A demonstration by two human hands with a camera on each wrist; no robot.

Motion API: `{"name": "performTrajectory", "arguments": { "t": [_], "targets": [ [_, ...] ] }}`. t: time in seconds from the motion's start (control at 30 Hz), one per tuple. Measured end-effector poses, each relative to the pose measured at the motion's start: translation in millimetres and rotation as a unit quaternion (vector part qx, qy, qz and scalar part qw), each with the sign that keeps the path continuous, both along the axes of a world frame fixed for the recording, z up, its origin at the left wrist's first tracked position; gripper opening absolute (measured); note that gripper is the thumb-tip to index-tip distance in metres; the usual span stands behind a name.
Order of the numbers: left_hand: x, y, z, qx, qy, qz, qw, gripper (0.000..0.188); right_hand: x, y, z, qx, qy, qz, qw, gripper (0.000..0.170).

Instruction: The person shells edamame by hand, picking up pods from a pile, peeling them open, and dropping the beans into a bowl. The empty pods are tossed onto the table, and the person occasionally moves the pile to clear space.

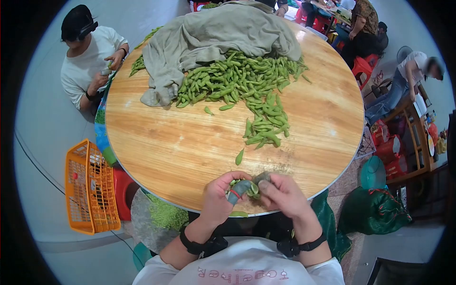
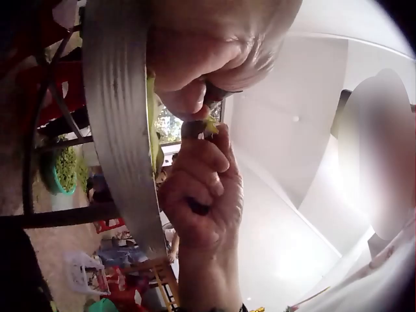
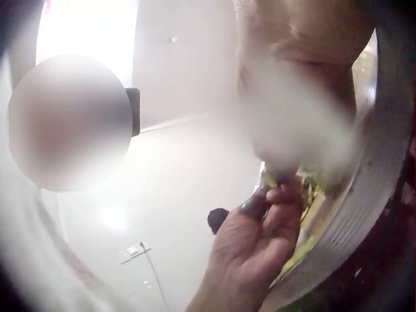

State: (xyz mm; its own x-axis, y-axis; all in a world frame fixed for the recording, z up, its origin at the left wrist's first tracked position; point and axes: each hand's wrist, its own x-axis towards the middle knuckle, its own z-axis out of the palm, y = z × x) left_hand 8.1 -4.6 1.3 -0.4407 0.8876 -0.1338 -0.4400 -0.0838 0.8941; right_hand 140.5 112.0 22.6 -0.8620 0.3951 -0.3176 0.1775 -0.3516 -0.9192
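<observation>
Over the near edge of the round table, my left hand (image 1: 217, 194) and right hand (image 1: 289, 195) meet around a green soybean pod (image 1: 255, 189). A grey cover with a red band wraps a left-hand digit; a dark grey cover shows on the right hand. In the left wrist view, the curled right hand (image 2: 201, 179) pinches the pod's yellow-green tip (image 2: 211, 125) against the left fingertips. The right wrist view has the left hand (image 3: 260, 237) gripping from below, with the pod mostly hidden. More pod pieces lie beneath the hands, and a single pod (image 1: 240, 156) lies just beyond.
A large soybean pod heap (image 1: 228, 78) lies partly under a grey cloth (image 1: 223, 35) on the wooden table (image 1: 161, 137). Shelled beans (image 1: 166, 213) sit low at left, beside an orange basket (image 1: 92, 190). A green sack (image 1: 373, 211) stands right. Another person (image 1: 92, 61) sits at left.
</observation>
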Motion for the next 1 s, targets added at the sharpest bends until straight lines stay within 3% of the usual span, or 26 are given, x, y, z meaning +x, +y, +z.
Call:
{"name": "performTrajectory", "arguments": {
  "t": [0.03, 0.07, 0.1, 0.13, 0.17, 0.2, 0.23, 0.3, 0.33, 0.4, 0.43, 0.47, 0.5, 0.53, 0.57, 0.7, 0.8, 0.93, 1.0],
  "targets": [
    [-3, -2, -1, -0.002, 0.001, -0.001, 1.0, 0.018, -7, 3, 0, -0.002, 0.001, -0.001, 1.0, 0.013],
    [-7, -5, -3, -0.002, 0.026, -0.022, 0.999, 0.018, -17, 5, 1, 0.248, -0.004, -0.066, 0.967, 0.012],
    [-12, -7, -4, 0.0, 0.051, -0.043, 0.998, 0.019, -28, 7, 2, 0.482, -0.01, -0.127, 0.867, 0.012],
    [-15, -9, -1, 0.0, 0.052, -0.045, 0.998, 0.019, -36, 5, 15, 0.543, -0.055, -0.094, 0.832, 0.012],
    [-18, -12, 5, -0.036, 0.121, -0.121, 0.985, 0.023, -44, 7, 13, 0.543, -0.056, -0.096, 0.832, 0.012],
    [-20, -14, 9, -0.072, 0.188, -0.195, 0.96, 0.028, -52, 9, 8, 0.616, -0.097, -0.026, 0.781, 0.013],
    [-21, -16, 12, -0.071, 0.187, -0.196, 0.96, 0.028, -57, 11, 4, 0.68, -0.136, 0.045, 0.719, 0.014],
    [-26, -18, 16, -0.078, 0.132, -0.186, 0.971, 0.03, -62, 12, 3, 0.678, -0.161, 0.065, 0.715, 0.015],
    [-26, -18, 13, -0.076, 0.133, -0.185, 0.971, 0.03, -61, 10, 2, 0.672, -0.146, 0.038, 0.725, 0.014],
    [-26, -16, 6, -0.02, 0.096, -0.006, 0.995, 0.027, -55, 5, 2, 0.665, -0.13, 0.01, 0.735, 0.014],
    [-28, -14, 9, -0.019, 0.098, -0.007, 0.995, 0.027, -50, 2, 5, 0.569, -0.075, -0.02, 0.819, 0.013],
    [-30, -12, 13, -0.001, -0.005, 0.002, 1.0, 0.027, -45, 0, 8, 0.462, -0.019, -0.048, 0.885, 0.013],
    [-31, -11, 15, 0.015, -0.11, 0.011, 0.994, 0.028, -41, -3, 11, 0.463, -0.019, -0.049, 0.885, 0.013],
    [-32, -12, 13, 0.014, -0.11, 0.01, 0.994, 0.028, -36, -8, 13, 0.221, -0.016, -0.05, 0.974, 0.013],
    [-32, -13, 9, 0.016, -0.145, -0.038, 0.989, 0.027, -33, -13, 16, -0.035, -0.009, -0.049, 0.998, 0.014],
    [-35, -15, 2, 0.062, -0.208, -0.131, 0.967, 0.027, -24, -25, 20, -0.109, 0.008, -0.057, 0.992, 0.017],
    [-33, -13, 6, 0.071, -0.273, -0.164, 0.945, 0.023, -20, -31, 17, -0.055, 0.005, -0.067, 0.996, 0.021],
    [-30, -10, 2, 0.101, -0.264, -0.143, 0.948, 0.015, -19, -35, 28, 0.023, -0.014, -0.018, 0.999, 0.022],
    [-29, -9, 4, 0.057, -0.195, -0.08, 0.976, 0.009, -16, -34, 29, 0.023, 0.008, 0.002, 1.0, 0.024]
  ]
}}
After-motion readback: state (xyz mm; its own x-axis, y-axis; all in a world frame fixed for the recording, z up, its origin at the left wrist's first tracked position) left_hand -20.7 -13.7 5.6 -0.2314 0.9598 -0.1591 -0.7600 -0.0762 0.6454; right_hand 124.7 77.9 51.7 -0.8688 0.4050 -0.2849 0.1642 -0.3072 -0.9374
